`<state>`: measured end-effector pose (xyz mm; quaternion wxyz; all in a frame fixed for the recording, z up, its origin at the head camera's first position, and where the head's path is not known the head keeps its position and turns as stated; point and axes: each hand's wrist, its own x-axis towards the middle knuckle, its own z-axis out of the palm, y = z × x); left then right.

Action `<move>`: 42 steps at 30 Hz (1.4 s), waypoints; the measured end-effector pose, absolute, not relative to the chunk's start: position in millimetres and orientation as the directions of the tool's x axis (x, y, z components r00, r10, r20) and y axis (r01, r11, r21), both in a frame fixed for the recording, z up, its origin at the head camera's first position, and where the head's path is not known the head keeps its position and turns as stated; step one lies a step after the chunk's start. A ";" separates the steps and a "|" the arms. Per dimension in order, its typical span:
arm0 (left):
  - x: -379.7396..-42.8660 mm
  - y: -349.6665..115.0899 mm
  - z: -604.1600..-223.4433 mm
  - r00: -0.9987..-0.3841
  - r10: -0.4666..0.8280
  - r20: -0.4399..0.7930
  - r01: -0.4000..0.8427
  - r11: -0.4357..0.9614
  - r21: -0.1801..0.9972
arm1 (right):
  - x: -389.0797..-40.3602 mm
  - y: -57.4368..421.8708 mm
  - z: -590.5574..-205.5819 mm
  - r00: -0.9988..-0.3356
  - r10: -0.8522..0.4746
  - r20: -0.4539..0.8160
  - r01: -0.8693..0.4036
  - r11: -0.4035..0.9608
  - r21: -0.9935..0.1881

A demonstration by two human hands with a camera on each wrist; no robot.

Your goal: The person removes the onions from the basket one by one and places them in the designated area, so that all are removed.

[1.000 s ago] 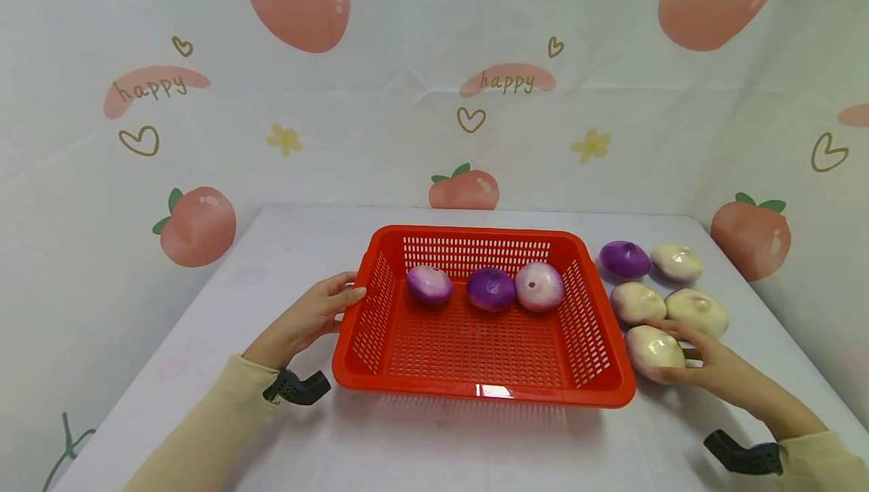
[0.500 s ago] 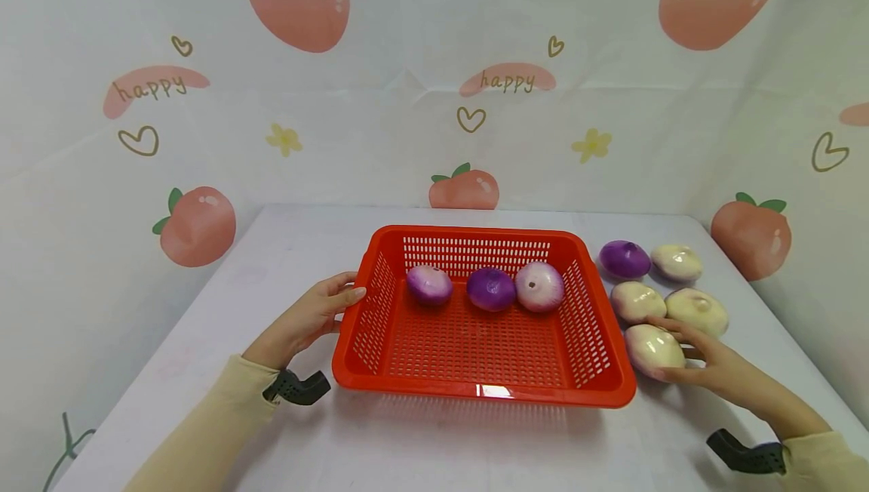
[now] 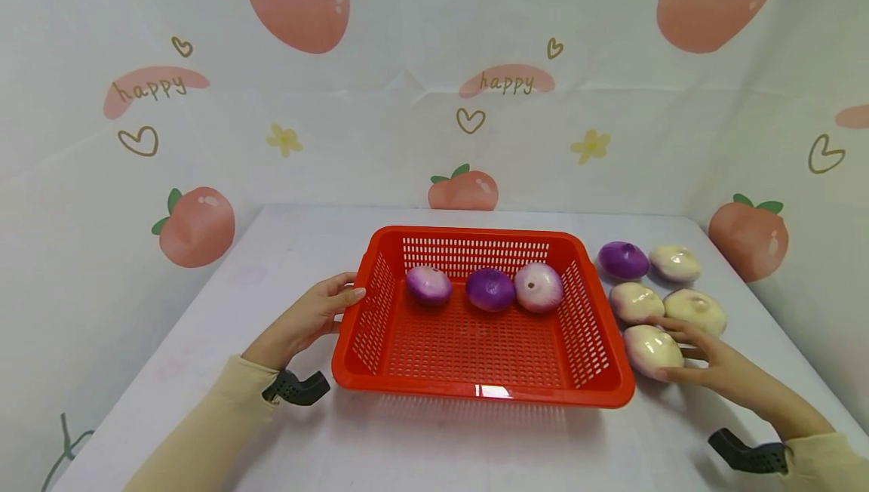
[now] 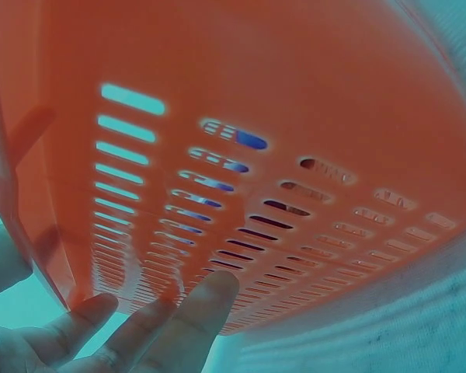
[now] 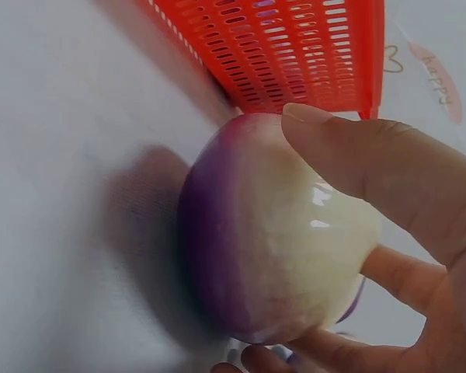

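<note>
My left hand (image 3: 308, 318) holds the left rim of a red slotted plastic basket (image 3: 485, 392), thumb on the rim. In the left wrist view its fingers (image 4: 190, 326) lie against the basket's outer wall. Inside sit a pale purple onion (image 3: 429, 285), a dark purple onion (image 3: 490, 290) and a whitish onion (image 3: 538, 287). Right of the basket, my right hand (image 3: 720, 364) grips a white onion with a purple underside (image 5: 287, 233), thumb on one side and fingers on the other. That onion is at the near end of a group on the table.
Beyond the gripped onion lie a dark purple onion (image 3: 624, 260) and several white onions (image 3: 695, 312), close beside the basket's right wall. A printed cloth (image 3: 400, 145) hangs behind the white table (image 3: 299, 243) and along both sides.
Almost nothing differs. The view has shifted very slightly; both hands, the basket and the onions keep their places.
</note>
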<state>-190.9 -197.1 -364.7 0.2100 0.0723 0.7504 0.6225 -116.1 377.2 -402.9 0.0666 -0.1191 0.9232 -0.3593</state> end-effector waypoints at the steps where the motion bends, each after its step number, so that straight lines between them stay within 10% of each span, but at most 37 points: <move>1: -190.7 -197.1 -364.5 -0.901 0.370 -0.225 -0.152 0.215 0.965 | -115.6 377.2 -401.7 -0.964 -0.263 -0.049 -0.162 0.719 -0.676; 8: -190.5 -195.9 -363.7 -0.900 0.376 -0.222 -0.149 0.213 0.966 | -115.8 381.8 -387.4 -0.970 -0.236 -0.066 -0.145 0.770 -0.621; 24: -191.5 -197.4 -363.7 -0.898 0.381 -0.220 -0.138 0.230 0.963 | -152.6 360.0 -300.5 -0.881 -0.342 0.327 -0.471 0.572 -0.671; 42: -191.9 -198.9 -364.7 -0.896 0.386 -0.221 -0.135 0.238 0.962 | -211.9 219.7 -245.6 -0.813 -0.532 0.236 -0.527 0.503 -0.685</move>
